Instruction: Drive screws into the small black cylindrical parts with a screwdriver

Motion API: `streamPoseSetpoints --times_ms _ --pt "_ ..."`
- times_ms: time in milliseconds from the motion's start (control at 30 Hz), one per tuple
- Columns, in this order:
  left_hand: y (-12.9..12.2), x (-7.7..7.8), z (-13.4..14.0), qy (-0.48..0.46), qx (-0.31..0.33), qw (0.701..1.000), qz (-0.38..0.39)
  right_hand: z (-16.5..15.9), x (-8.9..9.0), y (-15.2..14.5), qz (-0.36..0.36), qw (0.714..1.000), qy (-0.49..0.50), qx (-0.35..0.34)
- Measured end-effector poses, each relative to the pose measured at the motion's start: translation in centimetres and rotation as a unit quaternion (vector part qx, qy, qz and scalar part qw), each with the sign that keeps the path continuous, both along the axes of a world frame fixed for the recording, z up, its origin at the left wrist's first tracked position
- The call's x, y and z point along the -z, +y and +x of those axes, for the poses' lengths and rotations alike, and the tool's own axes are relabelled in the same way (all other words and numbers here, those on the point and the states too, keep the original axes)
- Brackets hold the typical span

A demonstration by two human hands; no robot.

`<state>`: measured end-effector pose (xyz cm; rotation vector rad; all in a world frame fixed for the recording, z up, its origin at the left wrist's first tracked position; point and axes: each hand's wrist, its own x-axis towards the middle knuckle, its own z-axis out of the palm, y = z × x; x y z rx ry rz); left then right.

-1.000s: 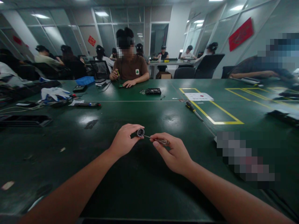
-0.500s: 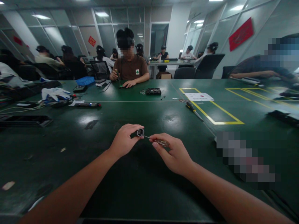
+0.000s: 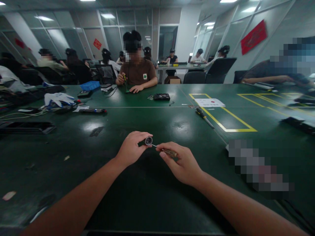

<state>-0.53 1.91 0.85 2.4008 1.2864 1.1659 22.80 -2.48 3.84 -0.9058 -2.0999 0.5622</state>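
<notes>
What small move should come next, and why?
Probably ease the screwdriver in the right hand slightly toward the cylinder: the shaft points at its lower right edge, and the left hand grips the cylinder. Whether they touch is unclear.

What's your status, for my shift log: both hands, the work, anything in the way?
Left hand holding round part, open end showing. Right hand gripping small screwdriver, tip by part's rim, contact unclear. Black-and-yellow screwdriver lies clear of both hands.
</notes>
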Motion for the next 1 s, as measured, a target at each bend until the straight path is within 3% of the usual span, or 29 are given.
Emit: streamPoseSetpoints --times_ms 233,467,1000 --pt "0.03 -0.02 -0.09 0.003 -0.003 1.000 0.000 -0.10 0.24 0.01 -0.003 1.000 -0.001 -0.006" --pt "-0.13 -0.14 -0.01 0.001 -0.010 1.000 -0.005 0.21 -0.18 0.08 0.015 0.999 0.008 0.040" --pt "0.03 -0.05 -0.08 0.006 -0.019 1.000 -0.001 0.05 -0.14 0.07 0.009 0.999 -0.001 0.033"
